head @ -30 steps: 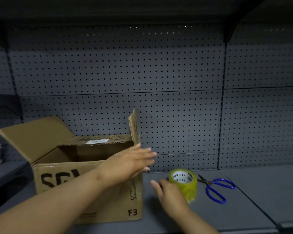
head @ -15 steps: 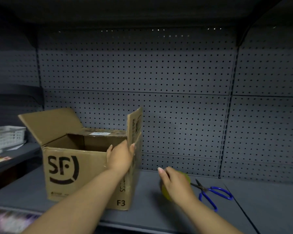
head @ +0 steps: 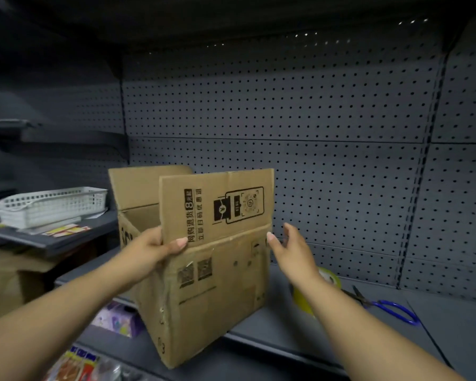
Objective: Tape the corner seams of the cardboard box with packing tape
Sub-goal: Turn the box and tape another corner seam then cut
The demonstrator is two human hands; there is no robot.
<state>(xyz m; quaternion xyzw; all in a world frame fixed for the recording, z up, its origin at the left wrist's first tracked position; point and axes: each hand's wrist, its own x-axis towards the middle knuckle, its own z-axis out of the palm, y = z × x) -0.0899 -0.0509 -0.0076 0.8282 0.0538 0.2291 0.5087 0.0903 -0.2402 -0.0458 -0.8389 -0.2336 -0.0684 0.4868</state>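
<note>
A brown cardboard box [head: 215, 284] with black print stands on the grey shelf, its top flaps up and one bottom corner hanging over the front edge. My left hand [head: 157, 247] grips the box's upper left corner, thumb on the printed flap. My right hand [head: 291, 250] is at the upper right corner with fingers spread, thumb touching the edge. The yellow tape roll [head: 313, 295] lies on the shelf behind my right forearm, mostly hidden.
Blue-handled scissors [head: 390, 309] lie on the shelf [head: 286, 331] to the right of the tape. A white plastic basket [head: 50, 204] sits on the neighbouring shelf at left. Pegboard [head: 313, 133] backs the shelf. Colourful packages [head: 113, 320] show on the lower level.
The box has been turned so a different face looks at me. My left hand now grips its corner. My right hand has left the tape roll and come up to the box's right corner.
</note>
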